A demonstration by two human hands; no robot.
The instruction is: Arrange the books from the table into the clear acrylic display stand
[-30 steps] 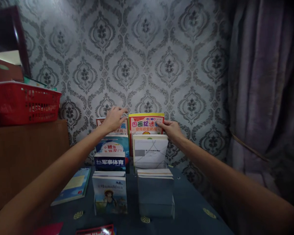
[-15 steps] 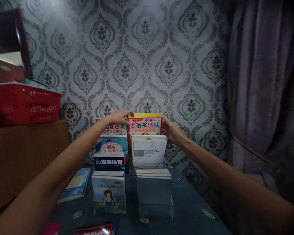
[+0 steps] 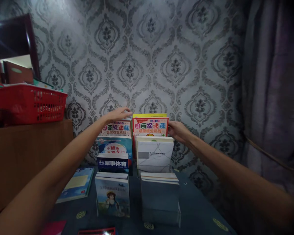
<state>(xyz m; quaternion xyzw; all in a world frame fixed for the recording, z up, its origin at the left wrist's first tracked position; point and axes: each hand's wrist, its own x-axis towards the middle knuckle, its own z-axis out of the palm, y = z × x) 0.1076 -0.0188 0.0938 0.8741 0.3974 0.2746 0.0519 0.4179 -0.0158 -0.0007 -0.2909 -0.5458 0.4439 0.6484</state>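
Observation:
My left hand [image 3: 119, 114] is above the left picture book [image 3: 116, 127], fingers stretched out toward the top left corner of a yellow-topped book [image 3: 149, 115]. It looks open and holds nothing visible. Farther right, my right hand [image 3: 178, 131] is closed at the right edge of the red picture book [image 3: 150, 125]; its fingertips are partly hidden there. In front of that red book stand a white-covered book [image 3: 155, 156] and a dark blue-grey book [image 3: 159, 199]. The left row holds a teal book [image 3: 101, 143], a navy book [image 3: 114, 164] and a book with a girl on its cover [image 3: 112, 195].
Clear stands [image 3: 179, 217] hold the front books on a dark patterned tablecloth [image 3: 193, 209]. A blue book [image 3: 75, 186] lies flat at left. A red basket [image 3: 26, 101] sits on a brown cabinet [image 3: 29, 156]. Behind is a papered wall [image 3: 147, 65]; a curtain [image 3: 267, 98] hangs right.
My left hand has lifted slightly off the yellow-topped book's corner. My right hand has slid a little down the red book's edge. The whole view has shifted slightly.

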